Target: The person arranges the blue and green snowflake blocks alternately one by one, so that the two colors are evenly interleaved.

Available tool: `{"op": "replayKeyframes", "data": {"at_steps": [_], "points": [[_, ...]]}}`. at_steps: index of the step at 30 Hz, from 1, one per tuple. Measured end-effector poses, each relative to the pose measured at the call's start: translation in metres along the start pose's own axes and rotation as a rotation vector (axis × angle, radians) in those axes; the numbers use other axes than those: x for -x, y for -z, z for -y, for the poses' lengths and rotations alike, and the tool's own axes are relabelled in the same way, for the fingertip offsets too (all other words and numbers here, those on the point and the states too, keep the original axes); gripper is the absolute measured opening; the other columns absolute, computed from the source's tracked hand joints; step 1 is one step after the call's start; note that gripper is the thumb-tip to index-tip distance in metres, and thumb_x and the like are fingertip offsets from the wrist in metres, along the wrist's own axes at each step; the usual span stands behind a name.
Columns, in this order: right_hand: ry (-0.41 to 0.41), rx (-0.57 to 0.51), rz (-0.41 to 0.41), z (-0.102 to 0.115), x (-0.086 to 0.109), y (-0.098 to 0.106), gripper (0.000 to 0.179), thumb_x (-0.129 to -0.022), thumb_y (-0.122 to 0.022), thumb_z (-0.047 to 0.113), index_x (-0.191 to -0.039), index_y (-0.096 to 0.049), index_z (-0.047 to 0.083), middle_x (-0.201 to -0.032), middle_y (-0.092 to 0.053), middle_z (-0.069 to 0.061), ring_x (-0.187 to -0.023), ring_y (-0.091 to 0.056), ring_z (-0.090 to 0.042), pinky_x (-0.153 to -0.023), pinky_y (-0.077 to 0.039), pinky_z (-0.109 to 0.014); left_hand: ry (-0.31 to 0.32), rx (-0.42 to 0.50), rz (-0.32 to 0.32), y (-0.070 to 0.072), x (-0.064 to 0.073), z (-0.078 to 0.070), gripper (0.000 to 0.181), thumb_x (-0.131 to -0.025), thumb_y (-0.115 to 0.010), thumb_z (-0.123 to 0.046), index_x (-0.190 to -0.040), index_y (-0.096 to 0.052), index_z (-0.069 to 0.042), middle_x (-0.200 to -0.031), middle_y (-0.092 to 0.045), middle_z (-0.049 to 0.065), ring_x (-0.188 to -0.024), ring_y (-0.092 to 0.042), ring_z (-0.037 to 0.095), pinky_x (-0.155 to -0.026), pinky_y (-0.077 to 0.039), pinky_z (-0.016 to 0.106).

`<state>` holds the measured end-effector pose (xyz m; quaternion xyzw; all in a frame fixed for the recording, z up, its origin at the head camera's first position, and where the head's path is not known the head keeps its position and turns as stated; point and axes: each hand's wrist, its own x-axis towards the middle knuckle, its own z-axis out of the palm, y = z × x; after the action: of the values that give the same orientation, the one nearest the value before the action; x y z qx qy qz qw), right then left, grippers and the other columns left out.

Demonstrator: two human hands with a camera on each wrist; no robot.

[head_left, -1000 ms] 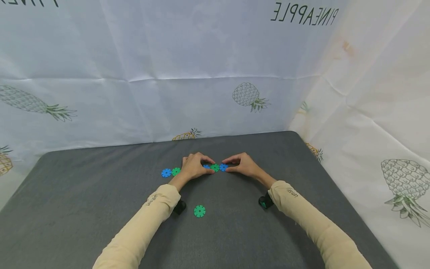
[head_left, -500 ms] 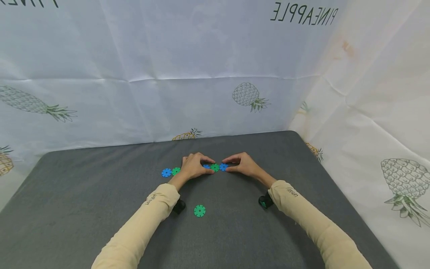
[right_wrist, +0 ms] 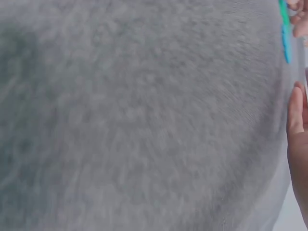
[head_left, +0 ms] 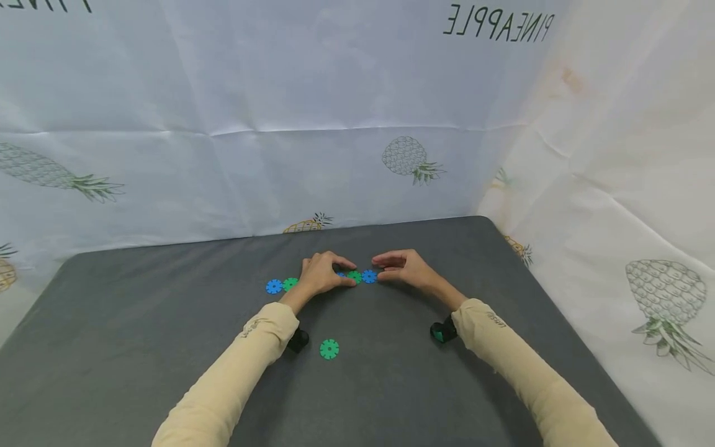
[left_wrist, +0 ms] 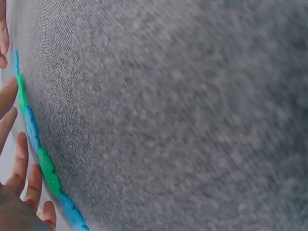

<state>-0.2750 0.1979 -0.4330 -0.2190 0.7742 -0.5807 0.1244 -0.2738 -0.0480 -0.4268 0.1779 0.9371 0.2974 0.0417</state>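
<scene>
A row of notched plastic discs, green and blue by turns, runs across the far part of the table. My left hand [head_left: 321, 274] arches over the row, thumb and forefinger holding a green disc [head_left: 354, 277] near its right end; it hides part of the row in the head view. At that end lies a blue disc [head_left: 369, 276]. Just right of it is my right hand [head_left: 410, 272], fingers relaxed, apart from the disc in the right wrist view. The left wrist view shows the discs joined edge to edge, with a green disc [left_wrist: 48, 171] beside my left fingers.
A loose green disc [head_left: 329, 349] lies nearer me on the grey table [head_left: 368, 397]. To the left, a blue disc [head_left: 274, 286] and a green disc [head_left: 290, 284] show beyond my left hand. A pineapple-print cloth [head_left: 313, 180] hangs behind the table.
My right hand has let go of the end blue disc and drawn slightly to the right. My left hand stays on the green disc. The head view has shifted a little.
</scene>
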Motion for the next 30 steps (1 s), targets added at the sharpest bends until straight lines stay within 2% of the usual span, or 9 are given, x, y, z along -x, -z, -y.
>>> {"op": "replayKeyframes", "data": {"at_steps": [6,11,17,23,26,30], "points": [[0.018,-0.03,-0.014,0.003,0.018,0.01,0.04,-0.087,-0.069,0.002,-0.125,-0.059,-0.007,-0.126,-0.058,-0.024,-0.118,-0.055,-0.037,-0.09,-0.05,-0.033,-0.039,0.011,0.022,-0.004,-0.004,-0.007,0.033,-0.078,-0.079,-0.037,-0.109,-0.075,-0.025,-0.12,-0.064,0.001,-0.106,-0.054,0.025,-0.089,-0.028,0.049],[0.017,-0.078,0.018,0.004,0.035,0.007,0.039,-0.088,-0.067,0.001,-0.125,-0.058,-0.009,-0.127,-0.056,-0.028,-0.118,-0.053,-0.041,-0.09,-0.05,-0.033,-0.107,0.007,0.01,-0.004,-0.008,-0.005,0.032,-0.078,-0.08,-0.035,-0.108,-0.075,-0.024,-0.117,-0.065,0.002,-0.104,-0.055,0.023,-0.085,-0.028,0.049],[-0.004,-0.145,0.085,0.011,0.056,-0.012,0.042,-0.09,-0.067,0.008,-0.127,-0.056,-0.009,-0.127,-0.056,-0.028,-0.118,-0.053,-0.042,-0.092,-0.049,-0.034,-0.152,0.011,0.05,-0.004,-0.014,-0.006,0.035,-0.077,-0.081,-0.035,-0.109,-0.075,-0.023,-0.116,-0.066,0.002,-0.107,-0.056,0.023,-0.085,-0.029,0.049],[-0.046,-0.245,0.195,0.016,0.075,-0.039,0.043,-0.092,-0.065,0.01,-0.128,-0.055,-0.01,-0.128,-0.055,-0.028,-0.12,-0.053,-0.04,-0.094,-0.047,-0.033,-0.177,0.027,0.143,-0.001,-0.023,-0.007,0.035,-0.079,-0.079,-0.032,-0.113,-0.074,-0.022,-0.121,-0.064,0.003,-0.11,-0.056,0.025,-0.088,-0.027,0.049],[-0.066,-0.279,0.238,0.016,0.08,-0.05,0.042,-0.092,-0.065,0.008,-0.128,-0.055,-0.01,-0.128,-0.055,-0.029,-0.119,-0.054,-0.037,-0.094,-0.047,-0.032,-0.193,0.034,0.184,0.001,-0.025,-0.006,0.034,-0.081,-0.078,-0.031,-0.114,-0.073,-0.022,-0.123,-0.063,0.003,-0.111,-0.055,0.026,-0.087,-0.026,0.048],[-0.063,-0.305,0.265,0.015,0.082,-0.062,0.04,-0.092,-0.064,0.006,-0.126,-0.055,-0.011,-0.126,-0.056,-0.03,-0.117,-0.056,-0.036,-0.093,-0.048,-0.032,-0.204,0.039,0.207,0.001,-0.028,-0.004,0.034,-0.081,-0.078,-0.03,-0.114,-0.073,-0.021,-0.123,-0.062,0.003,-0.112,-0.054,0.027,-0.087,-0.026,0.047]]}}
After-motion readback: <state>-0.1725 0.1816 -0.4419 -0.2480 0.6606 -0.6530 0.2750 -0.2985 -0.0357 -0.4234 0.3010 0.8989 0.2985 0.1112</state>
